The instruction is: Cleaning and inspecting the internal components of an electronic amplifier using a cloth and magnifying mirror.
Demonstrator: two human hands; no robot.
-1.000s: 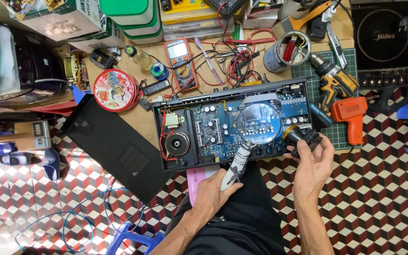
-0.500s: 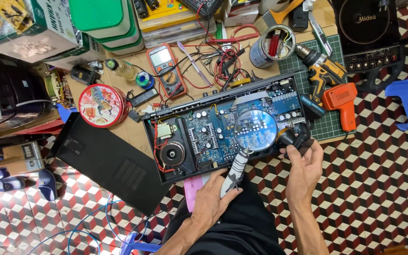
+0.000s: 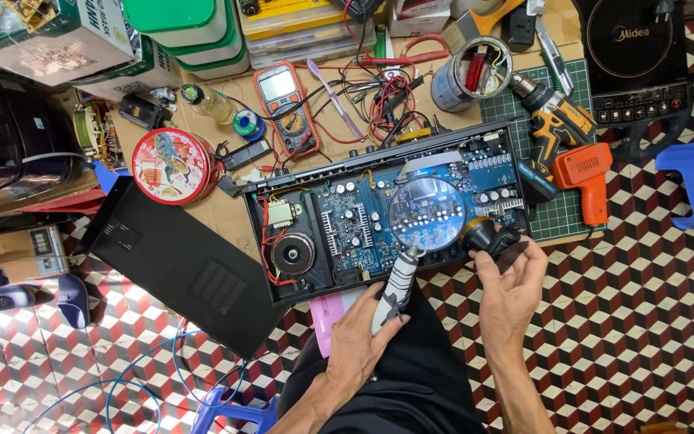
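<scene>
An opened black amplifier chassis (image 3: 260,241) lies on the low worktable, its blue circuit board (image 3: 355,221) and round transformer (image 3: 294,253) exposed. My left hand (image 3: 363,337) grips the pale handle of a magnifying glass (image 3: 427,213) whose lens hovers over the right half of the board. My right hand (image 3: 512,281) holds a small black flashlight (image 3: 487,235) at the chassis's near right corner, pointed toward the board.
The removed black cover (image 3: 178,269) lies on the floor to the left. Behind the chassis sit a multimeter (image 3: 283,100), tangled leads (image 3: 379,88), a red round tin (image 3: 172,165), a tool can (image 3: 475,72), a cordless drill (image 3: 556,124), an orange tool (image 3: 586,177) and an induction cooker (image 3: 632,48).
The view has shifted, so everything sits slightly lower and left in frame. Both hands stay in the same grip, and the lens remains over the board's right half.
</scene>
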